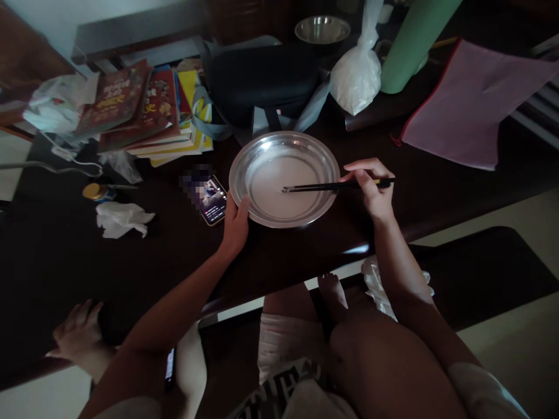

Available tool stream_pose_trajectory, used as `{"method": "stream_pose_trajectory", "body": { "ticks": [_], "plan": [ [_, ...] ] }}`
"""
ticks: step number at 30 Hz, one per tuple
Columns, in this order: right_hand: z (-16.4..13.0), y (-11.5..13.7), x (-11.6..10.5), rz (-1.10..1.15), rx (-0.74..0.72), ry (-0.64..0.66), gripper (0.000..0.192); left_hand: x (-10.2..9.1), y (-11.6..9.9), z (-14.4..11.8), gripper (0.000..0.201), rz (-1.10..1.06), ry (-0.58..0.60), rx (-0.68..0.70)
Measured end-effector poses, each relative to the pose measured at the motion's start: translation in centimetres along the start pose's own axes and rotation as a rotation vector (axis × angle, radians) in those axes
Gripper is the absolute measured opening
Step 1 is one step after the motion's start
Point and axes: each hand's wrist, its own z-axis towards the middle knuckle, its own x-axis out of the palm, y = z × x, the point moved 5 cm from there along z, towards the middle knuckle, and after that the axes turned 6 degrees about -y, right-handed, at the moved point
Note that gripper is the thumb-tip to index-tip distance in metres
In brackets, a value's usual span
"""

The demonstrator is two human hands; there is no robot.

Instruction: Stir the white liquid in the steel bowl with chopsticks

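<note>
Item: steel plate (266, 152), round and shallow, sitting on the dark counter (437, 192) in front of us, with a thin pale film over its floor.

Left hand (236, 224): we are steadying the plate at its near-left rim, fingers curled against the edge, thumb on the lip.

Right hand (371, 186): we are holding a pair of chopsticks (332, 187), fingers pinched together around the far end of the shafts.

Orientation: the chopsticks are lying nearly level, long axis running left to right across the frame, tips pointing left and resting near the plate's centre.

Step in hand, as we are judging it: working the plate's contents with the tips. Any further stroke is calling for a firm left-hand brace.

Adjacent: phone (212, 201) just beside the left hand; stacked books (148, 110); crumpled tissue (122, 219).
</note>
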Motion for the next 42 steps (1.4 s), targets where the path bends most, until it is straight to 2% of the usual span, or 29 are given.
{"method": "stream_pose_trajectory", "body": {
  "ticks": [4, 9, 15, 20, 25, 30, 35, 39, 42],
  "plan": [
    [-0.15, 0.09, 0.60, 0.009, 0.001, 0.110, 0.020, -0.03, 0.01, -0.04, 0.051, 0.001, -0.003, -0.006],
    [-0.06, 0.09, 0.01, -0.001, -0.032, 0.008, 0.019, -0.05, 0.02, -0.10, 0.048, -0.013, 0.001, -0.021],
    [-0.16, 0.28, 0.62, -0.003, -0.027, 0.106, 0.018, -0.04, 0.14, -0.09, 0.049, -0.024, -0.004, -0.018],
    [-0.06, 0.20, 0.09, -0.013, -0.017, 0.000, 0.021, 0.02, 0.32, -0.08, 0.046, -0.037, -0.003, -0.023],
    [-0.18, 0.18, 0.59, -0.006, -0.009, 0.098, 0.020, -0.02, 0.20, -0.12, 0.046, -0.015, 0.006, -0.021],
    [-0.11, 0.04, 0.03, -0.033, 0.006, 0.004, 0.023, -0.01, 0.34, -0.10, 0.047, -0.017, 0.002, -0.037],
    [-0.20, 0.20, 0.51, -0.009, -0.011, 0.092, 0.021, -0.03, 0.39, 0.02, 0.048, -0.021, -0.016, -0.027],
    [-0.09, 0.01, 0.06, -0.030, 0.002, 0.008, 0.024, -0.01, 0.31, 0.00, 0.049, -0.020, -0.009, -0.016],
    [-0.12, -0.10, 0.25, -0.023, 0.022, 0.040, 0.025, 0.04, 0.15, -0.05, 0.049, -0.012, 0.005, -0.009]
  ]
}}
